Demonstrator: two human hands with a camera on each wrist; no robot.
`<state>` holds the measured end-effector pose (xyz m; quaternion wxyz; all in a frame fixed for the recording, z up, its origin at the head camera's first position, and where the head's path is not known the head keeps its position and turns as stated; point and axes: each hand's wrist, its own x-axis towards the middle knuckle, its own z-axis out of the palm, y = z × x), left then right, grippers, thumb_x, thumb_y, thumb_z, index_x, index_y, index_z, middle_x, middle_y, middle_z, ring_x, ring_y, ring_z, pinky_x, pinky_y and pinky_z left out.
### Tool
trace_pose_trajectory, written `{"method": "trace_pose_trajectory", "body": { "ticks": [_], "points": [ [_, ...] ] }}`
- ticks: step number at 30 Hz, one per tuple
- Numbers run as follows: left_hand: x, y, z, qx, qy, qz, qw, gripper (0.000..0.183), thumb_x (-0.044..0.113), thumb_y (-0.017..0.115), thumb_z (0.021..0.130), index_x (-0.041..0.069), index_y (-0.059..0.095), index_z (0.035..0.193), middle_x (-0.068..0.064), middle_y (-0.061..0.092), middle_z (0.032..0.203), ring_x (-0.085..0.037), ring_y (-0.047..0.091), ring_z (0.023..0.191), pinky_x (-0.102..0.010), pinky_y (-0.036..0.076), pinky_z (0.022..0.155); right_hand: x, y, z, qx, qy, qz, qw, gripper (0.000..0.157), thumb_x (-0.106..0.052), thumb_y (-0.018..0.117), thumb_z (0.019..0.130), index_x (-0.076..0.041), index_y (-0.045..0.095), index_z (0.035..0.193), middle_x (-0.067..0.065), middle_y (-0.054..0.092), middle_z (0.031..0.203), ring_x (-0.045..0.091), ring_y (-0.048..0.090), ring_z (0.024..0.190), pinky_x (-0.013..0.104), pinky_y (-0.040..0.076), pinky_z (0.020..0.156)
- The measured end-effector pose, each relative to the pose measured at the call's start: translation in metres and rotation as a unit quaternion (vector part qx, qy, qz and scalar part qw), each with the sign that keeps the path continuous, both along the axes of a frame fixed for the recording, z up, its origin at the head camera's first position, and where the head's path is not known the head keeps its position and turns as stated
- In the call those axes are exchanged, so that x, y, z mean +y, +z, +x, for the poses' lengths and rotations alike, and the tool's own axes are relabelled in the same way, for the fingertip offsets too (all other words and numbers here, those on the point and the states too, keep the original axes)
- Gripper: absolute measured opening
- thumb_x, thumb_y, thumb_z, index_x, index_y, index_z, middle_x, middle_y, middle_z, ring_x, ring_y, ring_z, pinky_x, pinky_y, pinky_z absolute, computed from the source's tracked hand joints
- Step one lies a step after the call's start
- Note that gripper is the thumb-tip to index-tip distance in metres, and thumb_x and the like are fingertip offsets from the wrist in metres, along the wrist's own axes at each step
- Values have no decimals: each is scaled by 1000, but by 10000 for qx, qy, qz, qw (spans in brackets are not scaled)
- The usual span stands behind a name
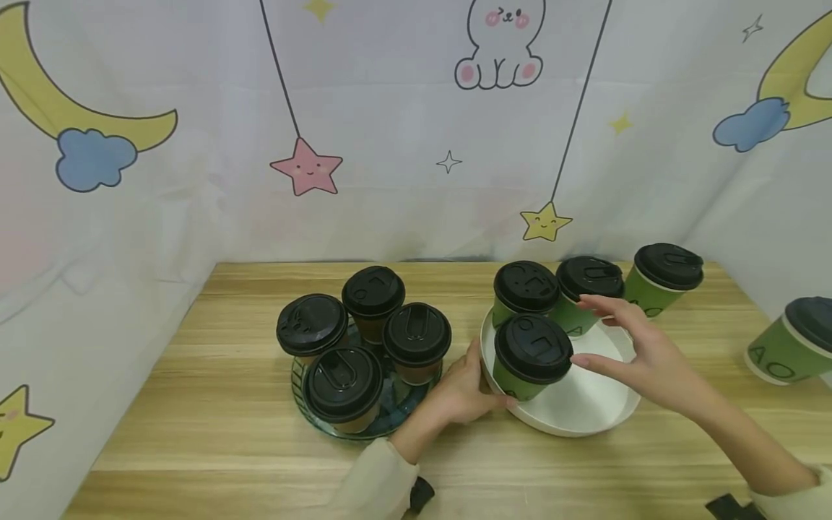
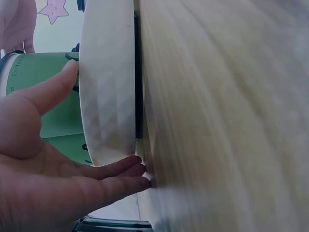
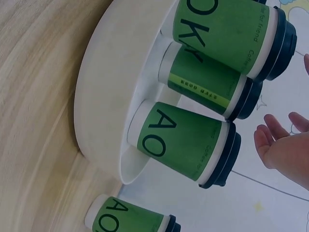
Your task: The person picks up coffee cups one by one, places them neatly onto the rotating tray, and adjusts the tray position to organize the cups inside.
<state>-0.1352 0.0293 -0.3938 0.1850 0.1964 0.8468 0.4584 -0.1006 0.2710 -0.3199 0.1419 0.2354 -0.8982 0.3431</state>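
A white round tray (image 1: 585, 401) holds three green paper cups with black lids: a front cup (image 1: 520, 383), a back-left cup (image 1: 525, 287) and a back-right cup (image 1: 588, 285). My left hand (image 1: 464, 390) grips the tray's left side. In the left wrist view, the thumb (image 2: 60, 87) lies over the rim and the fingers lie against the side and lower edge. Over the tray, my right hand (image 1: 643, 357) has thumb and fingers spread, close to the front cup's right side. The right wrist view has that hand (image 3: 287, 150) apart from the lids.
A glass tray (image 1: 302, 404) with several black-lidded brown cups (image 1: 344, 386) stands left of my left forearm. Behind the white tray is a green cup (image 1: 663, 278); another green cup (image 1: 793, 343) stands at the far right. A patterned curtain (image 1: 390, 108) hangs behind the table.
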Motion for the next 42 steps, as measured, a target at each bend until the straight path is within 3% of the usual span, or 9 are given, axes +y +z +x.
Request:
{"method": "trace_pose_trajectory", "body": {
  "ticks": [5,14,20,27,37,42],
  "points": [
    [1,0,0,-36,30,-96,9999,104,26,76,75,-2,4,145,-26,26,142,-37,27,129,-47,27,102,10,2,0,17,-123,50,9999,73,-3,79,68,-5,44,132,-7,48,124,-2,39,105,9,29,86],
    [-1,0,-1,-54,-64,15,10000,97,23,73,78,-3,6,144,-25,25,143,-34,26,131,-44,26,104,27,4,2,-293,-536,135,9980,70,-7,76,74,-8,42,135,-1,48,123,-7,37,104,6,28,84],
    [4,-1,1,120,91,-248,9996,107,31,77,73,-5,6,144,-28,31,139,-38,31,127,-47,28,102,37,4,5,-415,-626,183,9970,68,-9,73,77,-7,40,136,-5,47,123,-9,37,104,4,27,83],
    [6,-3,2,128,186,-388,9990,107,34,76,73,-5,6,144,-28,30,139,-38,29,129,-48,24,104,46,0,1,-312,-594,79,9977,65,-5,72,77,-1,40,133,-27,41,118,-8,37,104,4,27,83],
    [-1,-1,0,9,-118,-194,9997,84,22,60,88,-8,4,143,-29,24,142,-35,24,131,-44,25,104,61,-2,-1,-438,-858,120,9953,65,-8,71,80,-5,38,136,-27,39,116,-12,36,102,2,27,81],
    [0,-3,0,-36,-129,-239,9996,90,28,63,86,-8,3,142,-29,24,141,-35,25,131,-44,25,104,69,-4,-4,-377,-915,181,9949,66,-7,71,80,-5,37,137,-24,40,116,-11,36,101,2,26,81]
  ]
}}
